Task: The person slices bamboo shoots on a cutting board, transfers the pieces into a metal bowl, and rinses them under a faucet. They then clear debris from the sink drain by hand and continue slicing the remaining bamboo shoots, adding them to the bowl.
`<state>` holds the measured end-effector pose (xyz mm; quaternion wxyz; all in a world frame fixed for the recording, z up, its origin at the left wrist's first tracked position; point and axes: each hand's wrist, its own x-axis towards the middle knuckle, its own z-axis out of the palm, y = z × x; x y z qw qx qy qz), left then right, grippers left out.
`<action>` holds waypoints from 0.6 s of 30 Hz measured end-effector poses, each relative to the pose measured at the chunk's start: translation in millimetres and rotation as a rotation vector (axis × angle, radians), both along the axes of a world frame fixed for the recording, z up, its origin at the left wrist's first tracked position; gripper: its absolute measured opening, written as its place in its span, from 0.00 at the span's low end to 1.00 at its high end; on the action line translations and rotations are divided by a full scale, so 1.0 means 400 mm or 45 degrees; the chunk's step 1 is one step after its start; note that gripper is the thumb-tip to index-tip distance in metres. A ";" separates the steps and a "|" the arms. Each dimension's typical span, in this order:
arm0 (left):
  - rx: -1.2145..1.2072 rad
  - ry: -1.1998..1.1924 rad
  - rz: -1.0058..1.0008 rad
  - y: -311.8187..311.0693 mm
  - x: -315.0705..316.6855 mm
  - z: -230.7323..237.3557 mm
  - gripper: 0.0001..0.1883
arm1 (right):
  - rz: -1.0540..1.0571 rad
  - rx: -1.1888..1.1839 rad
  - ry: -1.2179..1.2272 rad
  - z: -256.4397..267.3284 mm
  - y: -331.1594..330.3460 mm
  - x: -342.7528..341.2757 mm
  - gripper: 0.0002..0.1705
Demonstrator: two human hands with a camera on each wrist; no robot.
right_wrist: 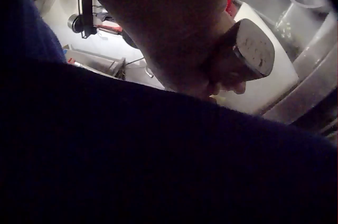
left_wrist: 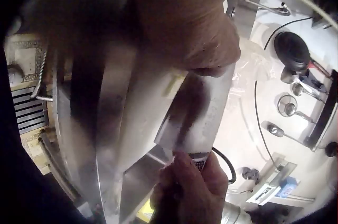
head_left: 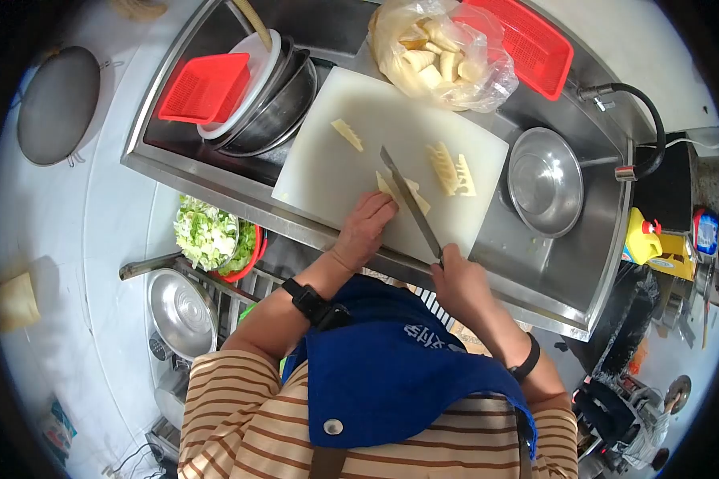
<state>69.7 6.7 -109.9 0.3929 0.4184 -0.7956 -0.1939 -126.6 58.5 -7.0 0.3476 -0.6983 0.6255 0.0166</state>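
Observation:
My right hand [head_left: 462, 281] grips the handle of a cleaver [head_left: 411, 203], its broad blade shown side-on in the left wrist view and edge-down on the white cutting board [head_left: 311, 172] in the head view. Fingers bent, my left hand [head_left: 365, 227] holds a pale yellow piece of bamboo shoot [head_left: 384, 185] against the board, left of the blade. More of the cut shoot lies just right of the blade. Notched bamboo shoot slices [head_left: 442, 169] lie farther right, and one slice [head_left: 347, 135] lies at the upper left. The squared handle end [right_wrist: 255, 49] sticks out of my fist in the right wrist view.
The board lies across a steel sink. Behind it are a plastic bag of bamboo shoots [head_left: 435, 68] and a red basket [head_left: 527, 44]. A steel bowl [head_left: 545, 180] stands right, by a black faucet [head_left: 655, 112]. Stacked bowls [head_left: 276, 120] stand left; chopped greens [head_left: 204, 231] sit below the sink edge.

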 end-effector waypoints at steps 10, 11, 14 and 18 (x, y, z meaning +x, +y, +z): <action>-0.011 -0.010 0.004 0.000 0.001 0.001 0.18 | 0.022 0.082 0.055 -0.041 0.001 0.025 0.12; -0.009 -0.006 0.016 0.001 0.001 -0.009 0.18 | -0.018 0.079 -0.003 -0.043 -0.003 0.013 0.12; 0.011 0.018 0.030 0.005 0.000 -0.008 0.18 | -0.085 0.061 -0.060 -0.023 0.006 0.006 0.13; 0.012 0.027 0.033 0.000 -0.001 0.000 0.18 | -0.056 0.126 -0.016 0.030 0.020 0.013 0.13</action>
